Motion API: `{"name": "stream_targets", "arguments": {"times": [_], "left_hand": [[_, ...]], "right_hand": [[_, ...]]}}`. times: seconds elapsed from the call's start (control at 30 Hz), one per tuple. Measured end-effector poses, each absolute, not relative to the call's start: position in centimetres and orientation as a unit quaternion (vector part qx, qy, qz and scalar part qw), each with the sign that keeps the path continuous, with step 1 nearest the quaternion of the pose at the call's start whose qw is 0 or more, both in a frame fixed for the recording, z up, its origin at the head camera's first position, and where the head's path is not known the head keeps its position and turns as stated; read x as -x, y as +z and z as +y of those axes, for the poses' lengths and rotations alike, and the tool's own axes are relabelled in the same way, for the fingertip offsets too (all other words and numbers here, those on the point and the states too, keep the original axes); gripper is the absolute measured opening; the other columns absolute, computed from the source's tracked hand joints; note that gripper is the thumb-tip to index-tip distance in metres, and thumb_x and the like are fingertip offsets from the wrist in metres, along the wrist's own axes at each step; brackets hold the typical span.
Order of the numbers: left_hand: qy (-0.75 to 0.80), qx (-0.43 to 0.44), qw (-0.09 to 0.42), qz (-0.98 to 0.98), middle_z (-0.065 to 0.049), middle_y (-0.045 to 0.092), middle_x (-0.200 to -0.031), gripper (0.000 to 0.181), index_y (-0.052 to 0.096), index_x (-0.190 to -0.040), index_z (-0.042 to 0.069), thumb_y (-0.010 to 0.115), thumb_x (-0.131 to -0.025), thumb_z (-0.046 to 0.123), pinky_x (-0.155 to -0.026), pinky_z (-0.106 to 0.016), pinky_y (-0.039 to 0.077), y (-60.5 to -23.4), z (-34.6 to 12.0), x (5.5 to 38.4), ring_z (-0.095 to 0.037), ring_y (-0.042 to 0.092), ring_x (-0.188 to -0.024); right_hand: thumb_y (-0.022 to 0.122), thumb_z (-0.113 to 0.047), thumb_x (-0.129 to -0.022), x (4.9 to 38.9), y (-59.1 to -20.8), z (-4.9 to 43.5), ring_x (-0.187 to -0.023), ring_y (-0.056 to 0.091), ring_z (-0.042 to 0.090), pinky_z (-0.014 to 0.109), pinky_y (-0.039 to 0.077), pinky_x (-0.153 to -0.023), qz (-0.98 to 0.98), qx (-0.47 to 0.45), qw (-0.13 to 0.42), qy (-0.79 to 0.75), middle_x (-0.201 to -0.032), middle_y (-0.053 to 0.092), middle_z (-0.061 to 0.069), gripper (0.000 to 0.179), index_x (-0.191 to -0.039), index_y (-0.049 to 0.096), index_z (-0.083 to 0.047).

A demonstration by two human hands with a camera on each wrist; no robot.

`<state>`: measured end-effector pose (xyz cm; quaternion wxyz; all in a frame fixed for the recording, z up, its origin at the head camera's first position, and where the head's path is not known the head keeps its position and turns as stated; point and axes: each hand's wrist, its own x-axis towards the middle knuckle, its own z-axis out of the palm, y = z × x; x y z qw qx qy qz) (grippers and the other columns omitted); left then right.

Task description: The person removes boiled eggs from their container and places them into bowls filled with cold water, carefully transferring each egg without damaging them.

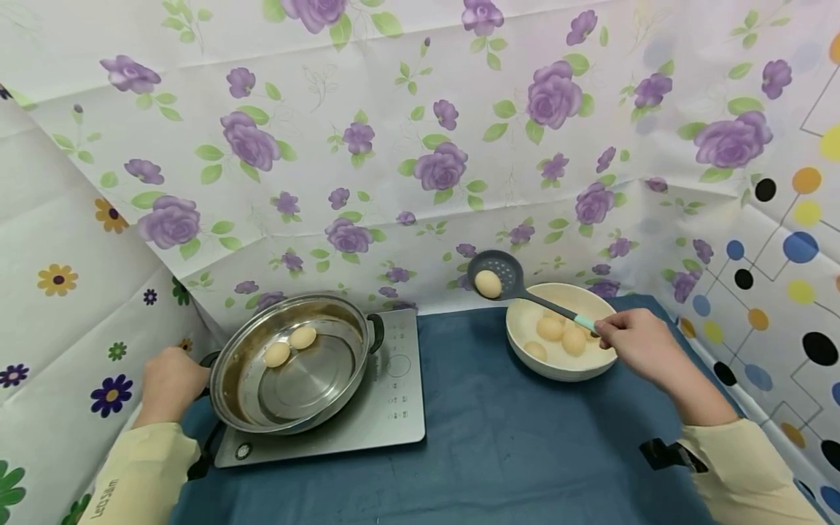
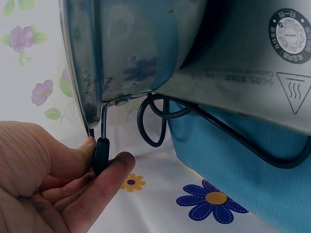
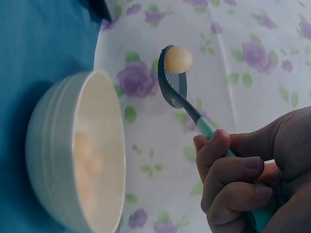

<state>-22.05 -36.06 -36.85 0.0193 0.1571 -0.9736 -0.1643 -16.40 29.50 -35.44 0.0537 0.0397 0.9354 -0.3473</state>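
Note:
My right hand (image 1: 639, 343) grips the mint-green handle of a grey slotted skimmer (image 1: 502, 266). One egg (image 1: 488, 284) lies in the skimmer's bowl, raised at the back left of a cream bowl (image 1: 558, 372). Inside that bowl are several eggs (image 1: 550, 327). With thumb and fingers, my left hand (image 1: 172, 383) pinches the black side handle (image 2: 100, 155) of a steel pot (image 1: 298, 430). Two eggs (image 1: 277, 354) sit in the pot, towards its back. In the right wrist view the skimmer's egg (image 3: 178, 59) shows above the bowl's rim.
The pot stands on a flat silver induction cooker (image 1: 400, 394) with a black power cord (image 2: 233, 138) at its left side. A blue cloth (image 1: 479, 437) covers the table. Flowered sheeting (image 1: 394, 146) hangs behind, and dotted sheeting (image 1: 774, 292) stands on the right.

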Motion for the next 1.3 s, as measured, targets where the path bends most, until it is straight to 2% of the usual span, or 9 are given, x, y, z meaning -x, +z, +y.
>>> {"name": "stream_targets", "arguments": {"times": [0.33,0.53,0.8,0.93,1.13,1.2,1.3], "left_hand": [[-0.163,-0.169,0.01,-0.972,-0.007,0.047,-0.049,0.031,0.053,-0.056,0.004,0.064,-0.078,0.022,-0.042,-0.032,0.038,-36.5,-36.0,22.5,-0.022,0.046,-0.048],[-0.151,-0.171,0.013,-0.974,-0.007,0.047,-0.048,0.033,0.051,-0.053,0.005,0.064,-0.079,0.021,-0.043,-0.032,0.037,-36.5,-36.0,22.5,-0.023,0.046,-0.048],[-0.152,-0.164,0.014,-0.975,-0.008,0.047,-0.049,0.032,0.05,-0.053,0.005,0.063,-0.078,0.021,-0.042,-0.033,0.037,-36.4,-36.1,22.5,-0.024,0.046,-0.049],[-0.154,-0.167,0.012,-0.974,-0.007,0.047,-0.048,0.031,0.051,-0.052,0.006,0.062,-0.078,0.02,-0.042,-0.033,0.038,-36.3,-36.2,22.6,-0.023,0.046,-0.048],[-0.153,-0.166,0.011,-0.974,-0.006,0.045,-0.047,0.032,0.048,-0.051,0.007,0.061,-0.078,0.019,-0.042,-0.032,0.037,-36.4,-36.3,22.6,-0.023,0.045,-0.048],[-0.155,-0.164,0.013,-0.974,-0.006,0.045,-0.047,0.031,0.048,-0.051,0.007,0.061,-0.078,0.018,-0.042,-0.032,0.037,-36.4,-36.3,22.5,-0.023,0.045,-0.048],[-0.155,-0.166,0.014,-0.974,-0.006,0.045,-0.047,0.032,0.047,-0.051,0.007,0.061,-0.078,0.018,-0.042,-0.032,0.037,-36.4,-36.2,22.4,-0.022,0.045,-0.047]], "right_hand": [[0.033,-0.048,-0.097,14.7,-37.4,32.7,-0.046,0.035,0.012,0.031,0.033,-0.045,0.941,-0.075,0.046,-0.327,-0.063,0.049,0.004,0.057,-0.102,0.066,-0.001],[0.035,-0.044,-0.098,14.1,-38.5,33.8,-0.048,0.036,0.014,0.03,0.031,-0.045,0.949,-0.085,0.037,-0.301,-0.06,0.048,0.001,0.052,-0.09,0.068,-0.005],[0.038,-0.035,-0.098,13.7,-39.4,34.1,-0.049,0.037,0.016,0.029,0.03,-0.045,0.955,-0.087,0.033,-0.28,-0.062,0.054,0.002,0.044,-0.085,0.069,-0.007],[0.04,-0.031,-0.098,13.5,-39.7,33.3,-0.048,0.036,0.016,0.03,0.029,-0.045,0.959,-0.089,0.037,-0.268,-0.057,0.048,0.001,0.039,-0.087,0.069,-0.007],[0.04,-0.029,-0.098,13.3,-39.7,32.4,-0.046,0.036,0.017,0.029,0.028,-0.045,0.967,-0.094,0.012,-0.236,-0.052,0.038,0.0,0.038,-0.074,0.064,-0.011],[0.04,-0.029,-0.098,13.3,-39.7,32.2,-0.046,0.037,0.017,0.029,0.028,-0.044,0.968,-0.097,0.008,-0.23,-0.052,0.039,0.0,0.037,-0.077,0.064,-0.01],[0.041,-0.028,-0.098,13.2,-39.6,32.0,-0.048,0.04,0.018,0.03,0.03,-0.045,0.97,-0.103,0.015,-0.222,-0.056,0.045,0.003,0.034,-0.092,0.067,-0.005]]}}
